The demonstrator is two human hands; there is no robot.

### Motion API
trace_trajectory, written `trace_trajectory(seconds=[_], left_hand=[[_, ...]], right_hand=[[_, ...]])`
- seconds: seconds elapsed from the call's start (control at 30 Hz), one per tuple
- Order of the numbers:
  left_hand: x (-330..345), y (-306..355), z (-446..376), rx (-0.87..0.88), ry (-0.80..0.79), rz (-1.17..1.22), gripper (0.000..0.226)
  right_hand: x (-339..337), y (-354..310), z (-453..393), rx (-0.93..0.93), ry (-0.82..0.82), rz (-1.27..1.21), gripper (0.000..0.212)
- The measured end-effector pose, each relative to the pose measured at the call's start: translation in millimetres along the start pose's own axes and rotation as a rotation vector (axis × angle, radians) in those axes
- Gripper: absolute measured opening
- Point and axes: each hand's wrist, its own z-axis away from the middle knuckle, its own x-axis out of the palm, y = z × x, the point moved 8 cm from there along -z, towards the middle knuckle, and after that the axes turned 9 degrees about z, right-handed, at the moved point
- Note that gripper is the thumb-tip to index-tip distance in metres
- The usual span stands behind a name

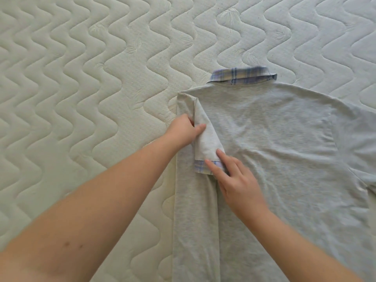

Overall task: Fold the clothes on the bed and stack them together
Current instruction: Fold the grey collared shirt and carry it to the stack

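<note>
Folding grey shirt face-down on bed; left side + sleeve already turned in; left hand pinches sleeve, right hand w/ fingers apart presses cuff flat — right side, lengthwise fold, stacking still to do; no stack visible.

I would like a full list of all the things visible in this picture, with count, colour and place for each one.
mattress: one, cream white with wavy quilting, fills the whole background under everything.
shirt: one, light grey, lying flat on the mattress at centre and right, its left side already folded inward.
collar: one, plaid in blue, lilac and pale yellow, at the top edge of the shirt.
sleeve: one, grey with a plaid cuff, folded over onto the left part of the shirt.
left hand: one, pinching the folded sleeve at its upper left edge.
right hand: one, fingers pressing on the plaid cuff.
</note>
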Motion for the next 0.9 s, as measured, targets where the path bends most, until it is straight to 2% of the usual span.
trace_trajectory(seconds=[0.1,0.2,0.27,0.37,0.47,0.53,0.6,0.73,0.83,0.87,0.9], left_hand=[[6.2,-1.8,4.8,-0.075,0.001,0.215,0.023],[-4.4,5.4,9.9,-0.033,0.089,0.244,0.03],[-8.0,3.4,13.0,-0.017,0.121,0.304,0.032],[4.0,-13.2,22.6,-0.099,0.007,0.34,0.043],[17.1,-27.0,31.0,-0.124,-0.104,0.309,0.034],[15.6,-27.0,32.7,-0.117,-0.072,0.313,0.026],[9.4,-23.7,32.8,-0.095,0.0,0.285,0.019],[-5.8,-19.5,36.7,0.015,0.175,0.367,0.013],[-1.1,-26.5,43.8,0.027,0.169,0.332,0.028],[4.2,-30.4,46.4,0.012,0.145,0.28,0.036],[9.0,-33.5,48.6,0.004,0.127,0.22,0.041]], right_hand=[[0.9,16.7,1.6,0.206,-0.074,-0.058,0.062],[14.9,49.4,15.6,0.546,-0.268,-0.237,0.067],[17.7,61.6,21.6,0.676,-0.321,-0.324,0.054],[14.1,68.7,26.2,0.835,-0.258,-0.527,0.037],[16.6,65.0,26.8,0.855,-0.3,-0.564,0.03],[22.3,62.2,28.0,0.817,-0.419,-0.468,0.031],[26.5,61.4,29.3,0.837,-0.456,-0.487,0.027],[32.5,48.5,33.1,1.044,-0.31,-1.091,0.024],[38.4,37.5,44.5,1.187,-0.275,-1.253,0.024],[40.1,36.5,50.2,1.206,-0.291,-1.196,0.025],[40.3,38.8,52.8,1.164,-0.342,-1.037,0.029]])
